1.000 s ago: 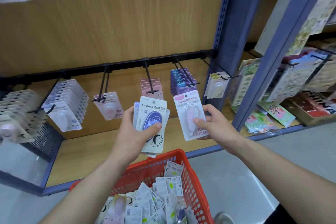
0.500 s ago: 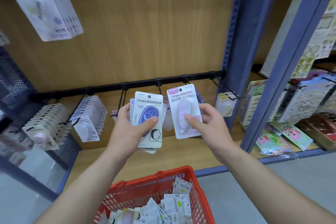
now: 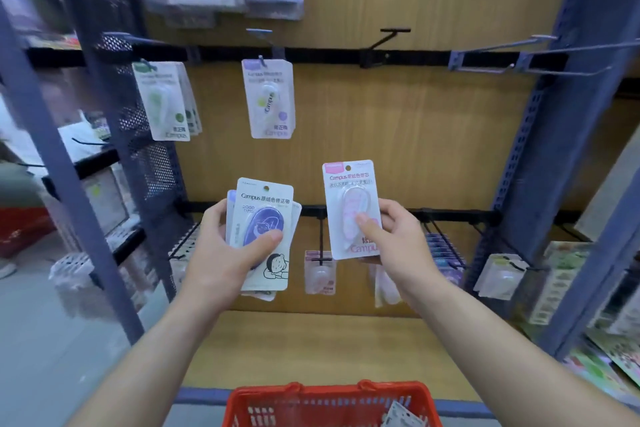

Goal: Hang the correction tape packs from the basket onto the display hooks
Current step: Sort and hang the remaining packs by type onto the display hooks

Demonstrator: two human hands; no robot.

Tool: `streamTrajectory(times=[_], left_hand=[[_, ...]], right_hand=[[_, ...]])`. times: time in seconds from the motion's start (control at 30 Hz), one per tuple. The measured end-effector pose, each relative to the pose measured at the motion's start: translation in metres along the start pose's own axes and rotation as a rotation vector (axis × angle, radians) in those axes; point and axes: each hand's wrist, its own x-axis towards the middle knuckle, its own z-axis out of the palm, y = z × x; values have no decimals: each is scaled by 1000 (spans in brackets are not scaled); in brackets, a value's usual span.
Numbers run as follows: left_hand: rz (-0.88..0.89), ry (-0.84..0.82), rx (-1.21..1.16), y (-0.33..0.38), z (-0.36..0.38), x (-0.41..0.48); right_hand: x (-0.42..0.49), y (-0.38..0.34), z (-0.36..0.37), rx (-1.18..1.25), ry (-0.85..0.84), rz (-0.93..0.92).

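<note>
My left hand [image 3: 225, 253] grips a small stack of correction tape packs [image 3: 266, 204]; the front one is white with a purple dispenser and a cartoon face. My right hand [image 3: 394, 236] pinches a single pink correction tape pack [image 3: 348, 191], held upright in front of the wooden back panel. Above them runs an upper black rail with an empty black hook [image 3: 388, 36] and an empty blue hook [image 3: 540, 55]. Two hooks on that rail carry a green pack [image 3: 162, 104] and a purple-dot pack [image 3: 268, 100]. The red basket [image 3: 311, 395] sits at the bottom edge with a few packs inside.
A lower rail [image 3: 450, 215] behind my hands holds hooks with pink, purple and white packs. Blue steel uprights [image 3: 554, 149] frame the bay on both sides. A black mesh panel [image 3: 152, 166] stands at the left. Other stationery fills the shelves at the right.
The view has tilted upward, bringing the upper rail and its hooks into sight. My right hand has lifted the pink pack higher, away from the left hand's stack.
</note>
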Motion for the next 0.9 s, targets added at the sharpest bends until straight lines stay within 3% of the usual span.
streamTrajectory(times=[0.37,0.6,0.9], left_hand=[[3,130,-53,13,-57,11],[73,63,-63,17,-38,13],[116,73,-53,26,-24,19]], right_hand=[[33,-33,71,35,1,-74],[78,-74,33,65,279,-156],[104,-99,12,21,299,-156]])
